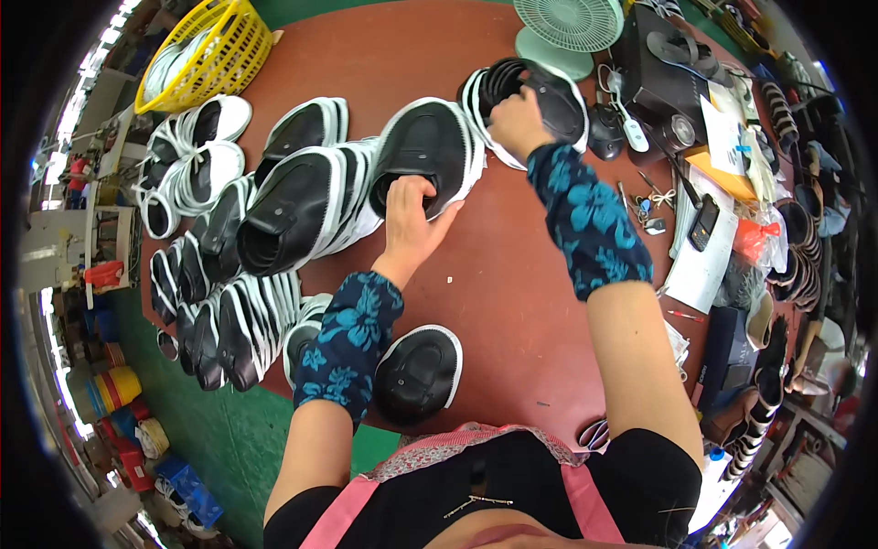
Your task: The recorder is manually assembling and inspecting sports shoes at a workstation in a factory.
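My left hand [413, 222] grips the near end of a stack of black shoe uppers [422, 137] with white edges. Its fingers hook into the top upper's opening, while the thumb lies along the right-hand edge. Farther off to the right, my right hand [521, 123] is closed on the rim of another group of black shoe uppers [560, 102], nested together. Its fingertips are partly hidden inside the opening. Left of my left hand leans a larger row of stacked uppers [297, 206]. A single black upper [419, 373] lies close to my body.
Many more black-and-white uppers [242, 329] crowd the left of the red-brown table [512, 302]. White pieces fill a yellow basket [215, 55] at the far left. Along the right are a green fan [572, 23], a black box [660, 69], papers, keys, a phone [702, 222] and a red pen [686, 316].
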{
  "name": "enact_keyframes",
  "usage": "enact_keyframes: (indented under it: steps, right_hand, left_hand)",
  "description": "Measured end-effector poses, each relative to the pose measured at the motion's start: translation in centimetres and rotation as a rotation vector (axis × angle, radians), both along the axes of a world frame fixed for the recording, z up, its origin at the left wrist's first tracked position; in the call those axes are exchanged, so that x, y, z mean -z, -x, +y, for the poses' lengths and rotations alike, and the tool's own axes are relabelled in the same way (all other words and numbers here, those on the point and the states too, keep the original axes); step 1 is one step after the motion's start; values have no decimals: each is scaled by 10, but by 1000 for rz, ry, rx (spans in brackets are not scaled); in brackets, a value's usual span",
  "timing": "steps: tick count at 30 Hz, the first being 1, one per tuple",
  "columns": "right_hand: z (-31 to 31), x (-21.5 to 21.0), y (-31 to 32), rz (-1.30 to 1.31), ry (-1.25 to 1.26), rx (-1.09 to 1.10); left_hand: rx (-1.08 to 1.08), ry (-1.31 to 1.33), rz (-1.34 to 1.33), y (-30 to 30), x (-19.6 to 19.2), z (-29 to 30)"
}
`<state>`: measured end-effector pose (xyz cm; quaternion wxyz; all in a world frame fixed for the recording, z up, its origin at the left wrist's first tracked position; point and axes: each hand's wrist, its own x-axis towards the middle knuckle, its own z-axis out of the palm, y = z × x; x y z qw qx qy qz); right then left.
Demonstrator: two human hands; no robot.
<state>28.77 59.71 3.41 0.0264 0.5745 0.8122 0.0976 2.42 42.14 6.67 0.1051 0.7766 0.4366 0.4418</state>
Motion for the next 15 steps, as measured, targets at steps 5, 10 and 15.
enact_keyframes:
  steps: [5, 10, 15]
  right_hand:
    - [-137, 33, 17, -8, -34, -215]
    - [-349, 18, 1, 208, 342, -394]
    - [-570, 16, -16, 329, 680, -568]
  left_hand:
    - [85, -28, -143, -48, -22, 67]
    - [-88, 295, 116, -97, 50, 199]
    - [-131, 781, 180, -150, 101, 275]
